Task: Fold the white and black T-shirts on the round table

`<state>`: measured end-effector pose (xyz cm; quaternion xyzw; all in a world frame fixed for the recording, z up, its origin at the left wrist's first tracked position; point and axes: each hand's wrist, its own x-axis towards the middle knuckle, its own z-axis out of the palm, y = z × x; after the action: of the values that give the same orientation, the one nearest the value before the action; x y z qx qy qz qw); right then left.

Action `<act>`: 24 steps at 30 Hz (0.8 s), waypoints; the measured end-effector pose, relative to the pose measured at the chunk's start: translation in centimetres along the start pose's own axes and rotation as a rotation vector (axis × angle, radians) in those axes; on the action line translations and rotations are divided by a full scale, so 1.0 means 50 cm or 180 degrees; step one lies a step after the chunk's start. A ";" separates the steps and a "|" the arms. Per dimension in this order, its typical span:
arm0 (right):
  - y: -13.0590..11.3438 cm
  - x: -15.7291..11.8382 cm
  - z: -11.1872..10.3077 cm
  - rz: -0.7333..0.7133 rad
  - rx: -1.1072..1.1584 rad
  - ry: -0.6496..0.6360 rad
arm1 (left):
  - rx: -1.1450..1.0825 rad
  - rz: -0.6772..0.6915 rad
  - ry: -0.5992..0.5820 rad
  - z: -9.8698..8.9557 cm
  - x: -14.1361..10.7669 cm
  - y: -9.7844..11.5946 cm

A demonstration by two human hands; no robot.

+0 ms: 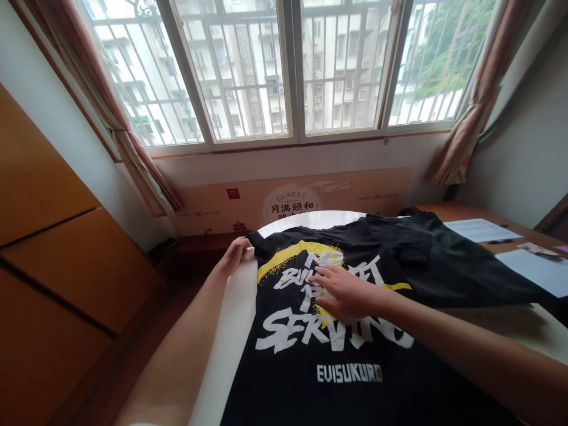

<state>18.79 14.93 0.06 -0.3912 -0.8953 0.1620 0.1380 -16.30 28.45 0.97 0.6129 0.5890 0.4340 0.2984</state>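
Note:
A black T-shirt [284, 390] with white lettering and a yellow print lies draped over a white board [224, 349] with a rounded far end. My left hand [236, 253] is at the shirt's far left corner, its fingers closed on the cloth at the board's edge. On the printed lettering rests my right hand [344, 290], palm down with the fingers spread, holding nothing. The right part of the shirt stretches out past my right forearm. The near end of the shirt runs out of view.
A brown desk [461, 212] stands at the right, with white paper sheets [481, 229] on it. Wooden cabinets [62, 266] are on the left. Ahead are a barred window [248, 77], tied curtains [128, 160] and a beige printed panel [208, 201] below the sill.

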 end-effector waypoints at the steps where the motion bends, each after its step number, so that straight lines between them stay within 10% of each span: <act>1: -0.006 -0.006 0.014 0.0003 -0.0044 0.0067 | -0.0110 0.0009 -0.0235 0.004 -0.004 -0.001; 9: 0.005 -0.036 0.038 0.0021 -0.0122 0.0292 | -0.0948 0.0147 -0.0496 0.022 -0.008 0.001; 14: -0.003 -0.040 0.033 0.0071 -0.0160 0.0210 | -0.0068 -0.0202 0.0782 0.011 0.009 -0.009; 24: 0.017 -0.072 0.003 0.0517 -0.0222 0.0036 | 0.1838 -0.1182 0.0843 -0.022 -0.004 0.013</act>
<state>21.64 12.78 -0.82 -0.4680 -0.8650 0.1392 0.1158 -16.94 28.00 1.99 0.4930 0.8220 0.2639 0.1079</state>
